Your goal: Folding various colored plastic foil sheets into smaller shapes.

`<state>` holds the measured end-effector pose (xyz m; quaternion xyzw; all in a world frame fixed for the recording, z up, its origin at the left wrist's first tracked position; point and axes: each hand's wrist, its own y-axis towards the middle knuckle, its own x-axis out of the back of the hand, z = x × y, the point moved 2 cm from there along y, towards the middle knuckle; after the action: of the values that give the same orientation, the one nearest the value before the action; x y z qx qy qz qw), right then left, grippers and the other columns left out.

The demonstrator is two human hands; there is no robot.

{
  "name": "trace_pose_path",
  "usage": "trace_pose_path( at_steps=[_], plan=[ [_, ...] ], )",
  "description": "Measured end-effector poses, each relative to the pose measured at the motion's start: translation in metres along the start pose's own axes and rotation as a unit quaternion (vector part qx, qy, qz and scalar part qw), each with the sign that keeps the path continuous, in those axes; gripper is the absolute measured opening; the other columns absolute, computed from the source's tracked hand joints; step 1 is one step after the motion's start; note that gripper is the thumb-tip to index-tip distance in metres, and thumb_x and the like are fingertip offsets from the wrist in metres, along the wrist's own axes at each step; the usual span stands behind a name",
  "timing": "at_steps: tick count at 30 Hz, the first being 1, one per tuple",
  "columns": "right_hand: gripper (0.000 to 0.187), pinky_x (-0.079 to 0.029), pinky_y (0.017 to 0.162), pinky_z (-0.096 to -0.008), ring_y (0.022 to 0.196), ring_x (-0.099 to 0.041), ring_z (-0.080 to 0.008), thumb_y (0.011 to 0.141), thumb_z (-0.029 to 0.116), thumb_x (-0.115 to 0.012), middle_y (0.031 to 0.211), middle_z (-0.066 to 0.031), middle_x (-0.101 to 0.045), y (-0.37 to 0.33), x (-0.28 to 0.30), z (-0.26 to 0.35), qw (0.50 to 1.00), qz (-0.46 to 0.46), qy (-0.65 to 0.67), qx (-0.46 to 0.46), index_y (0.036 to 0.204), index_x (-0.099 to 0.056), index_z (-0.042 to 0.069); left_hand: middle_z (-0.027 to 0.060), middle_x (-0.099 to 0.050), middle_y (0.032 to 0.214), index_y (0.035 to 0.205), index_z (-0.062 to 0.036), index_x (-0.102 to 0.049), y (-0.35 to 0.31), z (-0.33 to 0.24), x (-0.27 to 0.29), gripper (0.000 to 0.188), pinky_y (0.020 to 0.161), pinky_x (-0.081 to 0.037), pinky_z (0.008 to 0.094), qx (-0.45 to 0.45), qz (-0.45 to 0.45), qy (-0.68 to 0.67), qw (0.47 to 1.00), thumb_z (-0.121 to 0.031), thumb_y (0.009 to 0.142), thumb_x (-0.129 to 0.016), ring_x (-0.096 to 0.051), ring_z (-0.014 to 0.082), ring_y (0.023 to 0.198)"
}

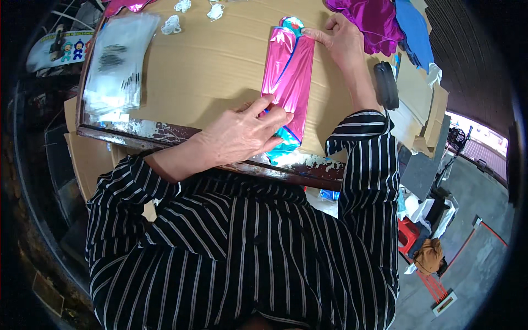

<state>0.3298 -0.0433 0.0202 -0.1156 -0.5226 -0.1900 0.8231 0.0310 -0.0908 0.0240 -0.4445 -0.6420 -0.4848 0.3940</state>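
Note:
A shiny pink foil balloon [294, 77], flat and folded into a long strip, lies on the cardboard-covered table. Blue lines run along it, and teal parts show at both ends. My right hand [344, 44] pinches its far right corner between thumb and finger. Across the near end rests my left hand [242, 132], fingers spread and touching the foil. Part of that lower end is hidden beneath the fingers.
Clear plastic bags [118, 60] lie at the left. White string bundles [171, 25] sit at the back. Purple foil [374, 25] and blue foil [413, 36] are piled back right, near a black roll-like object [386, 85]. The table's worn edge [159, 132] runs close to me.

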Motion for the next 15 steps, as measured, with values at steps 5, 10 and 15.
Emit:
trace_pose_path(
  at_steps=[5, 10, 15],
  plan=[
    [0.082, -0.048, 0.078, -0.0392, 0.090, -0.060, -0.0269, 0.062, 0.059, -0.093, 0.097, -0.0128, -0.065, -0.007, -0.001, 0.027, 0.999, -0.046, 0.015, 0.022, 0.115, -0.066, 0.002, 0.0022, -0.055, 0.122, 0.141, -0.0128, -0.057, -0.003, -0.001, 0.011, 0.057, 0.082, -0.061, 0.0287, 0.036, 0.030, -0.019, 0.999, -0.043, 0.094, -0.066, -0.052, 0.0232, 0.122],
    [0.082, -0.044, 0.089, -0.0445, 0.103, -0.058, -0.0336, 0.064, 0.064, -0.088, 0.105, -0.0148, -0.065, -0.055, -0.022, 0.070, 0.954, -0.230, -0.065, 0.181, 0.114, -0.067, 0.003, 0.0025, -0.055, 0.123, 0.141, -0.0124, -0.057, 0.000, 0.000, 0.001, 0.057, 0.084, -0.062, 0.0290, 0.026, 0.025, -0.031, 0.999, -0.042, 0.094, -0.066, -0.051, 0.0236, 0.123],
    [0.086, -0.043, 0.092, -0.0441, 0.106, -0.056, -0.0340, 0.065, 0.065, -0.087, 0.107, -0.0162, -0.065, -0.035, -0.027, 0.063, 0.959, -0.236, -0.092, 0.130, 0.118, -0.068, 0.002, 0.0031, -0.054, 0.124, 0.141, -0.0129, -0.056, 0.000, -0.001, 0.007, 0.056, 0.084, -0.063, 0.0303, 0.030, 0.032, -0.044, 0.998, -0.042, 0.095, -0.066, -0.050, 0.0240, 0.123]
  ],
)
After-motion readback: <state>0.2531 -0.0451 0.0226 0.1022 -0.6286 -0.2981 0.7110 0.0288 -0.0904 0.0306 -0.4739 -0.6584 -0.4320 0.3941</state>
